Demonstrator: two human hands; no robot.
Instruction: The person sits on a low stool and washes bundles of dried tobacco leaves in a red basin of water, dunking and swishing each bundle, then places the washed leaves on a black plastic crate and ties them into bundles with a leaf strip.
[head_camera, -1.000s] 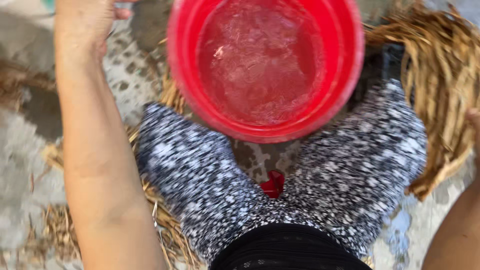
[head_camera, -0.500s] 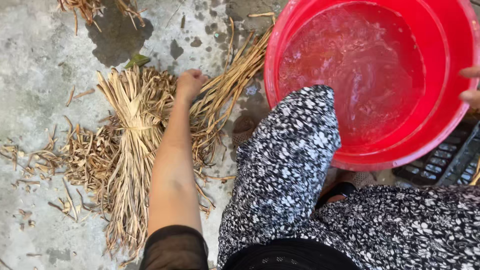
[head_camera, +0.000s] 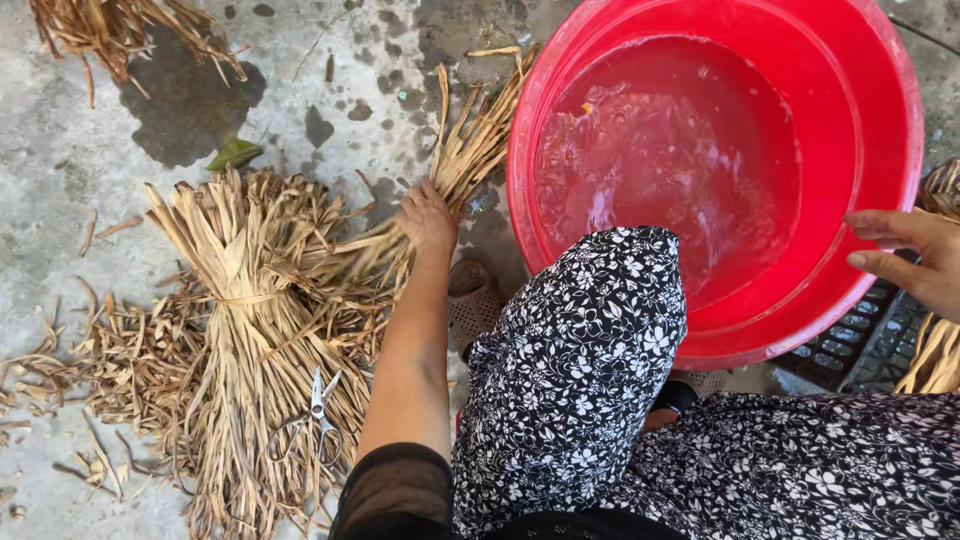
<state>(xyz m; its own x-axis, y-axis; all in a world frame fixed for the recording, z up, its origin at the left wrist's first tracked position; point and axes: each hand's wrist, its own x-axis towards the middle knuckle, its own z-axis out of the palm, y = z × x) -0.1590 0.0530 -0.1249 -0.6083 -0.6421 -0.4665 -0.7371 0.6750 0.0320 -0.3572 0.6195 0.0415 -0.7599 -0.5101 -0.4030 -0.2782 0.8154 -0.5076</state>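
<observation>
We are reaching our left hand (head_camera: 427, 218) into the dried leaves (head_camera: 255, 330) at the middle left of the frame, fingers closing around a loose bunch beside the tied bundle. Scissors (head_camera: 318, 412) are lying on the leaves lower down. Our right hand (head_camera: 915, 258) is hovering open at the right edge, just beside the rim of the red basin (head_camera: 880, 130) holding water, upper right.

glossy plastic basin (head_camera: 880, 130), dry fibrous leaves (head_camera: 250, 330) (matt)
</observation>
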